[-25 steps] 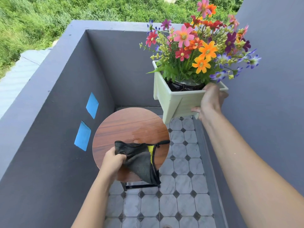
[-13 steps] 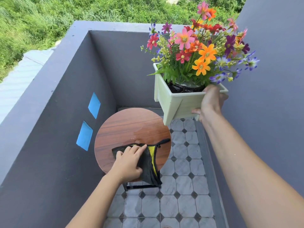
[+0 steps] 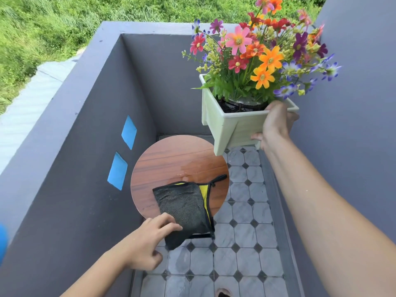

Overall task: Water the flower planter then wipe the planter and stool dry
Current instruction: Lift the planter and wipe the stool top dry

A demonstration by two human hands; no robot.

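nearest, the left hand (image 3: 150, 243) reaches in from the lower left, its fingers (image 3: 171, 225) loosely straight and laid on the near left edge of the dark grey cloth (image 3: 184, 209), thumb apart below, not pinching it; the cloth, with a yellow inner side showing at its right edge, lies on the near part of the stool (image 3: 167, 161) and droops over its front rim toward the tiled floor (image 3: 244, 213); a wet sheen (image 3: 195, 168) shows on the round wooden surface beyond the cloth; farther off and to the right, the right hand (image 3: 276, 125) grips the pale green planter (image 3: 233, 127) by its near right corner, thumb over the rim and fingers curled underneath, holding it tilted in the air, clear of the stool and above its far right edge; bright flowers (image 3: 259, 54) fill it; two blue patches (image 3: 128, 131) sit on the grey wall (image 3: 81, 116) at left, grass (image 3: 53, 26) beyond
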